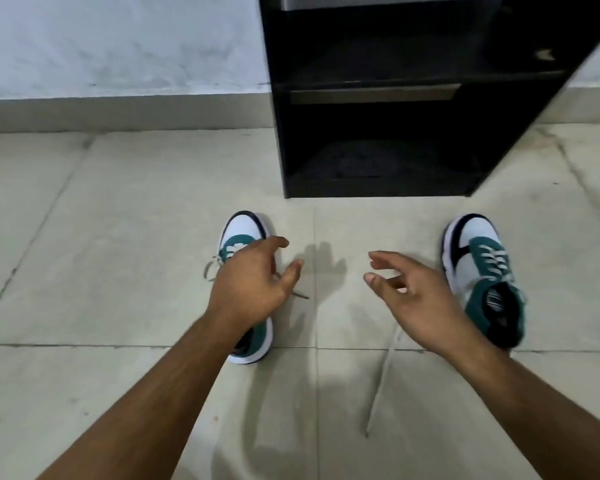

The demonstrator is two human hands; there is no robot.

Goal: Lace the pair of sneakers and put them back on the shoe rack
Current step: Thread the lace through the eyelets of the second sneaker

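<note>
Two white, green and black sneakers stand on the tiled floor, toes pointing to the black shoe rack [378, 95]. The left sneaker [243, 230] lies partly under my left hand [253, 282], which hovers over its middle with fingers spread and empty; a lace end [210, 270] sticks out at its left side. The right sneaker [482, 268] has laces across its front, and one long lace [383, 379] trails from it over the floor toward me. My right hand [409, 296] is open, just left of that sneaker, holding nothing.
The rack's shelves look dark and I cannot tell what lies on them. A pale wall and skirting [118, 109] run behind on the left. Bare floor tiles [101, 237] stretch around both shoes.
</note>
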